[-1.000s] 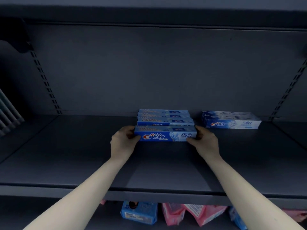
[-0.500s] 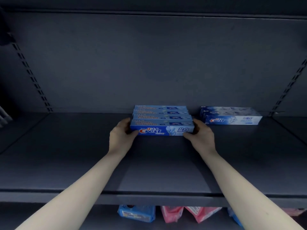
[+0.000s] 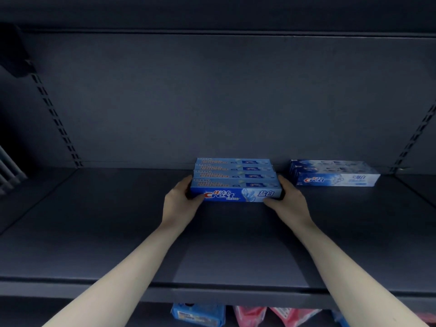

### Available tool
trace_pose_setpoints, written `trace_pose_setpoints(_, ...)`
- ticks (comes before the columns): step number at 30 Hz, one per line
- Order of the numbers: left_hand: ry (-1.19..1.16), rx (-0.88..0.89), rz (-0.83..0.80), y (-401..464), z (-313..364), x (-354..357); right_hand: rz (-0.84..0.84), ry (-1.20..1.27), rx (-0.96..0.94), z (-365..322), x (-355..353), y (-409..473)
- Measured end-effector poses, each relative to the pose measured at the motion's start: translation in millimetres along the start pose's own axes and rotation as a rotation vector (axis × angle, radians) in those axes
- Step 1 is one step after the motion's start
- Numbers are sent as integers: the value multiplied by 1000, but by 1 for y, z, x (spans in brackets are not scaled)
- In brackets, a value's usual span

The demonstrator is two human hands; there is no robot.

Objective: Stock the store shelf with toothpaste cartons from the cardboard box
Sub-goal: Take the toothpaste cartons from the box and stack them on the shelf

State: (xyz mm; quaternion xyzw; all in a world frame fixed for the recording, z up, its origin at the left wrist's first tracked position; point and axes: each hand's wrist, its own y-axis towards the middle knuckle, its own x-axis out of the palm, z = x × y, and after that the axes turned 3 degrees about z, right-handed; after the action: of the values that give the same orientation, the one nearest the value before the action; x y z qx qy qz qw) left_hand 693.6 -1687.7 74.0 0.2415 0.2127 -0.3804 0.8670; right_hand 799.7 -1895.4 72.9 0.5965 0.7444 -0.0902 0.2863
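Several blue Crest toothpaste cartons (image 3: 236, 169) lie side by side in a row running toward the back of the dark grey shelf (image 3: 118, 220). The front carton (image 3: 236, 191) is held at both ends: my left hand (image 3: 180, 201) grips its left end and my right hand (image 3: 289, 200) grips its right end, thumbs on the front face. It rests on the shelf against the carton behind it. A paler blue-and-white Crest carton group (image 3: 335, 173) lies to the right, near the back wall. The cardboard box is out of view.
The shelf's back panel (image 3: 212, 102) rises just behind the cartons, with slotted uprights at left (image 3: 56, 119) and right (image 3: 415, 135). Another shelf hangs overhead. Below the front edge (image 3: 212, 293), blue (image 3: 198, 315) and pink (image 3: 271, 317) packets sit on a lower shelf.
Both hands have pushed the front carton back against the row behind it; the small gap seen a second ago has closed. My view shifted slightly.
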Motion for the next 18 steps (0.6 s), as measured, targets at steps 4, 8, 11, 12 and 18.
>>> trace_pose_setpoints(4,2,6,6,-1,0,0,-16,-3,-21,1,0,1)
trace_pose_setpoints(8,12,29,11,0,0,2,-42,-30,-16,-1,0,-1)
trace_pose_setpoints(11,61,18,21,0,-1,3,-36,-78,14,-4,3,-2)
trace_pose_setpoints(12,75,8,17,0,-2,4,-14,-114,3,-4,3,-2)
trace_pose_setpoints(18,217,109,-3,-10,-7,5,62,-386,-186,-8,7,-25)
